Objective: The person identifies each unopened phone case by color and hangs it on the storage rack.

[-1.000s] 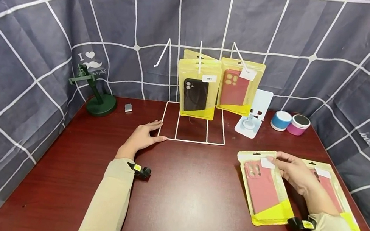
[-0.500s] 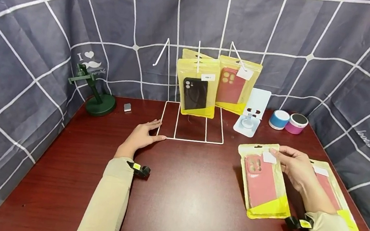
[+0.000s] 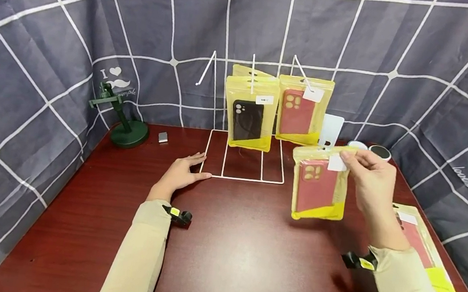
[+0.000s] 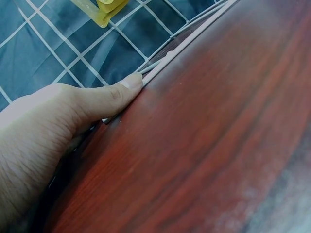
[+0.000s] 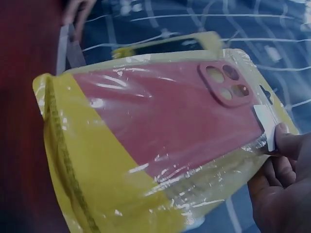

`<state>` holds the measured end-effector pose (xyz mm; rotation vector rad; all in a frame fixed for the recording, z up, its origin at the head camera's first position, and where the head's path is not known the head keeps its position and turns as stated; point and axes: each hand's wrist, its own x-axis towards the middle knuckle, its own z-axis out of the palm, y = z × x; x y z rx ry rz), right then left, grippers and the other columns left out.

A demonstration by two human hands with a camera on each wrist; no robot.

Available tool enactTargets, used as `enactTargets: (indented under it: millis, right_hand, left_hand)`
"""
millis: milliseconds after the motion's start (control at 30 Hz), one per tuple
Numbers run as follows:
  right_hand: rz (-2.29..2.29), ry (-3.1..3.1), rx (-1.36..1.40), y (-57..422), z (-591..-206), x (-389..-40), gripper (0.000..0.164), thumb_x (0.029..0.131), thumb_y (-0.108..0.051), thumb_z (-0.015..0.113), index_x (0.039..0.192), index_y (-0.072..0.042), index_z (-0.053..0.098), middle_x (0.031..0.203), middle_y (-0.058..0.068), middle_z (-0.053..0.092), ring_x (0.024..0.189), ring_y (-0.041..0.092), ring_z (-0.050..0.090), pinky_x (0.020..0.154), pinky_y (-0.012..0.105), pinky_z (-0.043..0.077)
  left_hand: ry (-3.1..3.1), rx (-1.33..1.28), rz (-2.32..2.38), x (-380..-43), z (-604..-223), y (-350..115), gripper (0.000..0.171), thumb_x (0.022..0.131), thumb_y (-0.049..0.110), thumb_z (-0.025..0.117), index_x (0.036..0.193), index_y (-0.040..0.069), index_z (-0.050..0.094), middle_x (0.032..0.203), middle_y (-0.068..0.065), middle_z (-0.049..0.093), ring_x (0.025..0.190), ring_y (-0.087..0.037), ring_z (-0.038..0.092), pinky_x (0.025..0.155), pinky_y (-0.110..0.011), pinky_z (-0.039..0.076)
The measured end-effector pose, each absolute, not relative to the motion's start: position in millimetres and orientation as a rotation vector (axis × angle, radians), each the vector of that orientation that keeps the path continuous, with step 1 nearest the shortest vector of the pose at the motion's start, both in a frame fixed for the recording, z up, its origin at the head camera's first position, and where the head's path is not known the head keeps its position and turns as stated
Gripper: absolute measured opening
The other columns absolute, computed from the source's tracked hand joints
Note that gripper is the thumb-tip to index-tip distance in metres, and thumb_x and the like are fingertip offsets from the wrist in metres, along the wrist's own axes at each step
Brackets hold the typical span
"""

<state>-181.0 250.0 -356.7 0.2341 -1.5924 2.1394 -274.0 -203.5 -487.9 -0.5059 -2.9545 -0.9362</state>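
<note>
My right hand (image 3: 370, 181) pinches the top corner of a yellow-edged clear pouch (image 5: 82, 160) with a pink phone case (image 3: 317, 187) inside, thumb by the white label. The pouch hangs upright above the table, apart from the rack. At the front left corner of the white wire rack (image 3: 251, 180) rests my left hand (image 3: 179, 174), its thumb along the front bar in the left wrist view. On the middle hook hangs a pouch with a black phone case (image 3: 247, 120), another pouch behind it. A pouched pink case (image 3: 296, 112) hangs on the right hook; the left hook (image 3: 206, 69) is bare.
Another pouched pink case (image 3: 418, 241) lies at the table's right edge, partly behind my right arm. A white phone stand (image 3: 332, 128) and two small round speakers (image 3: 379, 152) are partly hidden by my right hand and pouch. A green stand (image 3: 128, 133) and a small grey block (image 3: 163, 137) are at back left.
My right hand has lifted the pouched pink phone case off the right side of the table, up and toward the rack. The left hand stays at the rack's corner.
</note>
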Motion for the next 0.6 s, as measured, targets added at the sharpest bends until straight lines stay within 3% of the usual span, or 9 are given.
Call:
enactTargets:
  millis: [333, 600]
  right_hand:
    - [1.959, -1.558, 0.297, 189, -301, -211, 0.015, 0.08, 0.0, 0.083, 0.09, 0.009, 0.076, 0.073, 0.009, 0.072, 0.058, 0.014, 0.061, 0.053, 0.021, 0.048]
    - [1.924, -1.417, 0.215, 183, -277, -220, 0.018, 0.077, -0.002, 0.087, 0.087, 0.009, 0.077, 0.072, 0.012, 0.071, 0.057, 0.016, 0.06, 0.056, 0.024, 0.049]
  left_hand:
    - [-2.931, -0.51, -0.924, -276, -487, -212, 0.082, 0.085, 0.061, 0.072, 0.15, 0.017, 0.05, 0.158, -0.006, 0.04, 0.147, -0.027, 0.034, 0.116, -0.051, 0.031]
    - [-2.935, -0.513, -0.955, -276, -492, -206, 0.083, 0.084, 0.065, 0.07, 0.151, 0.02, 0.049, 0.158, -0.003, 0.04, 0.147, -0.026, 0.034, 0.115, -0.051, 0.032]
